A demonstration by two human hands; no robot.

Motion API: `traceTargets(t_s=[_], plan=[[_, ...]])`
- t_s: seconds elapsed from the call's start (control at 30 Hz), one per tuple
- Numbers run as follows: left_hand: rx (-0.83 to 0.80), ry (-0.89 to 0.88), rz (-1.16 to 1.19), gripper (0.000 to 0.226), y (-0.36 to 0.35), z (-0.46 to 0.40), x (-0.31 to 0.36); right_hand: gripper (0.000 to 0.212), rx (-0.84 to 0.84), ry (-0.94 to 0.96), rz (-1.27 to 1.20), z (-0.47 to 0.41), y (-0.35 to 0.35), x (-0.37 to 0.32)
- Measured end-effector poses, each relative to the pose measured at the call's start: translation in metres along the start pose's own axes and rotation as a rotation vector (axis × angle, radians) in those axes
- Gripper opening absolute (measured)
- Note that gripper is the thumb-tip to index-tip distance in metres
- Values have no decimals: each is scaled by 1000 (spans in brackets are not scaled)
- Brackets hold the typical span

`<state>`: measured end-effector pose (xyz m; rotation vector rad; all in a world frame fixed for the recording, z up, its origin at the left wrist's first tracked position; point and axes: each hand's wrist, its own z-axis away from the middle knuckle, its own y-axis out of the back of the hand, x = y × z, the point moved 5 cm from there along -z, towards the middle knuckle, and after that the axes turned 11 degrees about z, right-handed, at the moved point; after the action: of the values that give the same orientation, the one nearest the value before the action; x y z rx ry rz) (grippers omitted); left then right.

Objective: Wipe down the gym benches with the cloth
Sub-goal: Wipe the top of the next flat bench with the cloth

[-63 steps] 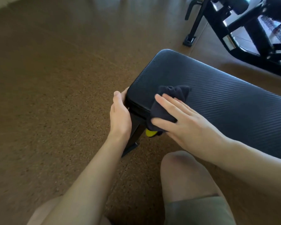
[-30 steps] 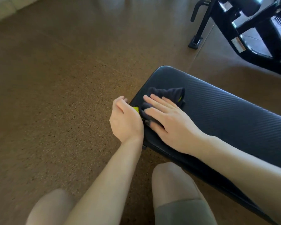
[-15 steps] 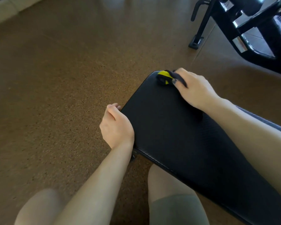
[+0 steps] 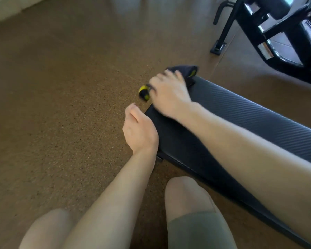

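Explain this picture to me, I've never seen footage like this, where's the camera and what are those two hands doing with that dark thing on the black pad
The camera is worn on the person's head and looks down, so you see their own arms and knees from above. There is only this one view. The long black ribbed pad is a gym bench standing on a brown speckled floor. The right hand lies on a dark cloth with yellow edging at the far end of the bench, holding it there to wipe; the picture is blurred, so the exact finger grip is unclear. The left hand rests at the bench's near corner, fingers loosely curled, holding nothing. The black metal frame at top right is other gym equipment.
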<state>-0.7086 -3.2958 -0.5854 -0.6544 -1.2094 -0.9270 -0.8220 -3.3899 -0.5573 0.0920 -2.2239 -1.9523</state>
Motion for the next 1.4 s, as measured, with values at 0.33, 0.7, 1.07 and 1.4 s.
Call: traceTargets(t_s=[0.33, 0.7, 1.07, 1.4], plan=[[-256, 430, 435, 60, 60, -2, -33, 32, -15, 599, -121, 149, 18, -53], [-301, 341, 325, 56, 9, 14, -25, 35, -74, 475, -224, 24, 11, 12], [-205, 343, 240, 52, 9, 19, -21, 23, 88, -195, -265, 68, 5, 113], [-284, 382, 313, 60, 14, 19, -12, 34, -14, 486, -364, 118, 18, -14]])
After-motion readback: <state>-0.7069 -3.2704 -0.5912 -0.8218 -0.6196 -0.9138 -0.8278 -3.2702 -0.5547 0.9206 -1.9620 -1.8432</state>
